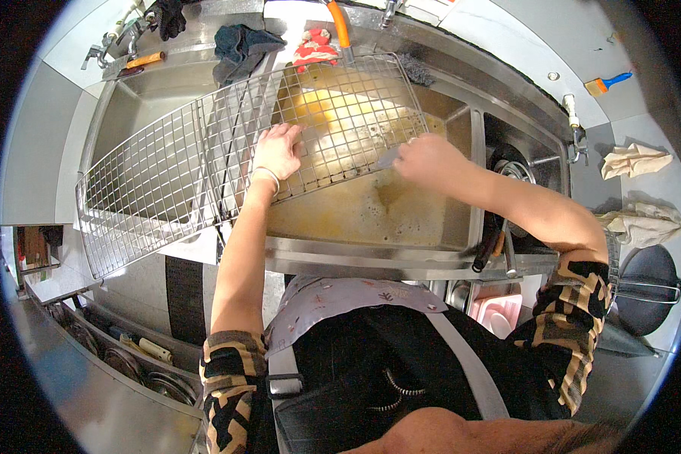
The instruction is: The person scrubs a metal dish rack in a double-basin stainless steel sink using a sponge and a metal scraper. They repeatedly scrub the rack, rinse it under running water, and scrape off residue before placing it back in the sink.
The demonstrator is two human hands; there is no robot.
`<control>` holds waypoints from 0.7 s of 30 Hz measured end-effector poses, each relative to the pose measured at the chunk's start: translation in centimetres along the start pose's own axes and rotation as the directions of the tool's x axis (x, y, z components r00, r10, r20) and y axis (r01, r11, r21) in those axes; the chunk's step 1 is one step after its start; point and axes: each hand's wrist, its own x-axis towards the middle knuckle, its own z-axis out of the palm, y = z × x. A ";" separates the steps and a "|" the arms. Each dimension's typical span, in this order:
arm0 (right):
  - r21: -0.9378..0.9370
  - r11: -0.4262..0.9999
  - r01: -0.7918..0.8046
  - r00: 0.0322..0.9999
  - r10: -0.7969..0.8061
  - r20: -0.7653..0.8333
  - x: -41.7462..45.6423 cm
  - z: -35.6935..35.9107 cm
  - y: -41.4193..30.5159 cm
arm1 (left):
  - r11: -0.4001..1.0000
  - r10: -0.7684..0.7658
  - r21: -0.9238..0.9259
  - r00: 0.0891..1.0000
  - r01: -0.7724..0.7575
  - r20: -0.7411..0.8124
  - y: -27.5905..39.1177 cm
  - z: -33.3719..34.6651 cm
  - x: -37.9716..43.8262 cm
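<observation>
A hinged wire grill rack (147, 181) lies opened out across a steel double sink, its right half over the basin of cloudy yellowish water (374, 210). My left hand (277, 152) rests on the rack's wires near its middle, the fingers spread over the grid; whether they grip a wire is hidden. At the rack's right front corner is my right hand (425, 158), blurred, its fingers closed on a thin grey piece (388, 158) that touches or lies beside the rack's edge; what it is I cannot tell.
An orange hose (339, 25), a red and white cloth (315, 48) and a dark cloth (244, 48) lie along the back. An orange-handled scraper (144, 59) lies back left. Long-handled utensils (502, 244) stand in the right basin (547, 176). A blue-handled brush (610, 83) hangs on the wall.
</observation>
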 end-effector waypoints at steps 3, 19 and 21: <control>-0.039 0.998 0.040 0.999 -0.039 0.020 1.4 -0.3 -0.5 | 1.000 -0.001 -0.019 1.000 0.001 0.009 0.1 -0.1 0.1; 0.042 0.998 -0.043 0.999 0.043 0.010 0.6 -2.3 1.6 | 1.000 -0.022 0.004 0.999 0.022 0.026 0.0 -0.4 -0.1; 0.031 0.999 -0.013 1.000 0.013 0.006 1.1 -1.9 1.4 | 1.000 -0.027 0.003 0.999 0.026 0.032 0.1 -0.4 -0.1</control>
